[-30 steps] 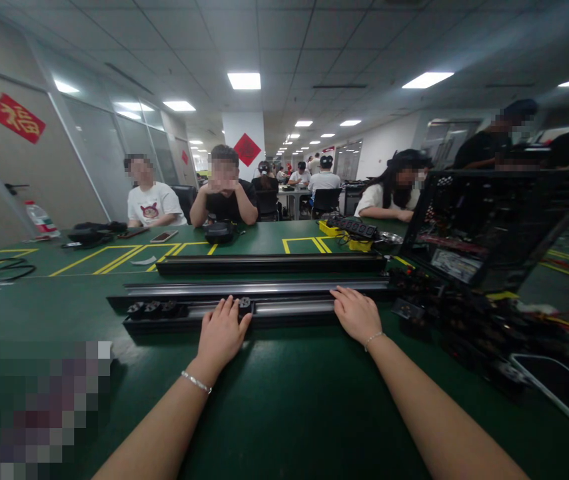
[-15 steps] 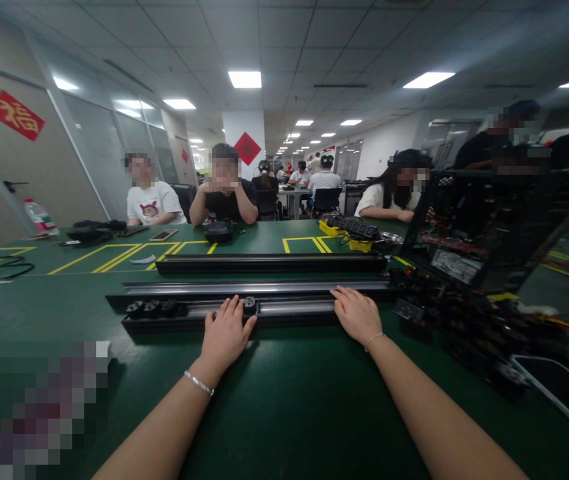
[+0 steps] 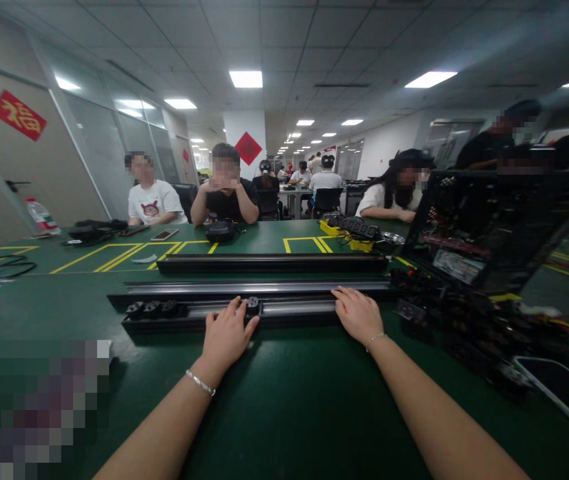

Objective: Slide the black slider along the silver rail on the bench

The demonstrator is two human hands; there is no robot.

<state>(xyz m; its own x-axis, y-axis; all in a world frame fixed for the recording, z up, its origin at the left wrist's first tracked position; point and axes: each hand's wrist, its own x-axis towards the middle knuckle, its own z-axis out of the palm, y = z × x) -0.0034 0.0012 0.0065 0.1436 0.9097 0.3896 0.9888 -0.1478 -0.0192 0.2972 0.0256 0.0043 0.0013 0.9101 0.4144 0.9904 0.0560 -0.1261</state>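
A long black power track (image 3: 297,319) lies across the green table in front of me. Along its left end sit several round black sockets (image 3: 151,309). Nearer its middle is a single socket (image 3: 253,305), upright in the track. My left hand (image 3: 226,333) is closed about that socket, with thumb and forefinger at its side and the other fingers over the track. Farther right, my right hand (image 3: 359,317) lies over the track and grips it, fingertips at the far edge. The right thumb is mostly hidden.
Behind are two more black tracks (image 3: 214,288). At the right stand an open black computer case (image 3: 494,227) and a heap of black parts and cables (image 3: 454,313), with a phone (image 3: 564,393) nearby. Yellow trays (image 3: 361,245) lie farther back. People sit across the table.
The socket at my left hand has shifted very slightly right along the track, and the left hand with it. My right hand holds its place.
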